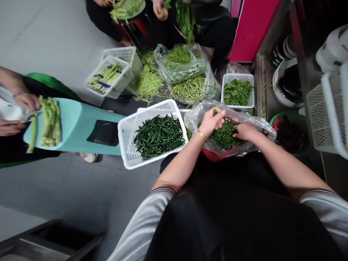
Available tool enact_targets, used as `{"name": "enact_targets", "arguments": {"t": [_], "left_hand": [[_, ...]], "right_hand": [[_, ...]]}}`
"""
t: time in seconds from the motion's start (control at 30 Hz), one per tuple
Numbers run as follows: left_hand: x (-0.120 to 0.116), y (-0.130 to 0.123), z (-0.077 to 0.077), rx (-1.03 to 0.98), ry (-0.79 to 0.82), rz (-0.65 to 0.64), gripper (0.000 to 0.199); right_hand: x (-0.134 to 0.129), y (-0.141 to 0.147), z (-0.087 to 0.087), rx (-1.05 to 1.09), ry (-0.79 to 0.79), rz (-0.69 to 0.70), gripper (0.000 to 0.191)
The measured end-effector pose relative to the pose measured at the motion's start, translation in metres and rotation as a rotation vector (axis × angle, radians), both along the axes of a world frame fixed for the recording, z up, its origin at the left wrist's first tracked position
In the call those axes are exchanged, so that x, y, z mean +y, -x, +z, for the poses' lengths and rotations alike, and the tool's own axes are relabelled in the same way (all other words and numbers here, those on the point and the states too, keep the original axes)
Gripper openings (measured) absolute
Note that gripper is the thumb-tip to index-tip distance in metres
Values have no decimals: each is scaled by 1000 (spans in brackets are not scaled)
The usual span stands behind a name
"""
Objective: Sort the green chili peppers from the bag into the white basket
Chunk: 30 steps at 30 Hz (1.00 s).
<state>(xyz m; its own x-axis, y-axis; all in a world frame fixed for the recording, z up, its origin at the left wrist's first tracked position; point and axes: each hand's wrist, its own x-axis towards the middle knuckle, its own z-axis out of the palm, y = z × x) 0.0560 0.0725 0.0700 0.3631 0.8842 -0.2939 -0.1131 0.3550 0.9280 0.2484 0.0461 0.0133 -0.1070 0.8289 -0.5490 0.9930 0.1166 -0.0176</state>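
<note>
My left hand [212,122], with a gold bracelet at its wrist, is raised over the near side of a clear plastic bag [194,117]. Its fingers are curled, and a bit of dark green chili [215,112] shows at the fingertips. My right hand [244,131] reaches into the bag from the right, with closed fingertips touching the heap of thin green chilies [224,135]. Whatever those fingertips pinch is hidden. Left of the bag, a white perforated basket [125,139] holds a heap of dark green chilies [160,137].
A teal stool [78,121] carries celery-like stalks [51,123], handled by a co-worker at left. Beyond the bag lie a small white basket of greens [237,92], bagged greens [187,78] and trimmings [149,81]. Metal shelving [297,32] bounds the right side. Other people's hands work at the top.
</note>
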Motion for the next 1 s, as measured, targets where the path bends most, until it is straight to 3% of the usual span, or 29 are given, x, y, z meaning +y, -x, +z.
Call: {"name": "enact_targets", "arguments": {"t": [0.13, 0.27, 0.4, 0.53, 0.6, 0.73, 0.83, 1.0], "left_hand": [[13, 18, -17, -252, 306, 11, 19], [14, 26, -29, -267, 350, 39, 15], [11, 20, -36, -168, 349, 36, 17], [6, 13, -38, -32, 326, -31, 19], [3, 12, -37, 11, 298, -42, 18], [-6, 14, -36, 103, 246, -82, 19], [-10, 12, -42, 211, 126, -170, 17], [-11, -3, -58, 517, -394, -427, 13]], "right_hand": [[0, 8, -20, 115, -81, -45, 29], [6, 1, -28, 284, -38, -140, 21], [9, -19, -19, 396, -8, -165, 20], [2, -21, -6, 176, -110, -162, 28], [-8, -14, -5, 88, -148, -48, 31], [-33, 2, -13, 33, 7, 291, 33], [-35, 3, -10, -25, 60, 308, 33], [-8, -9, 22, 8, 26, 240, 31]]}}
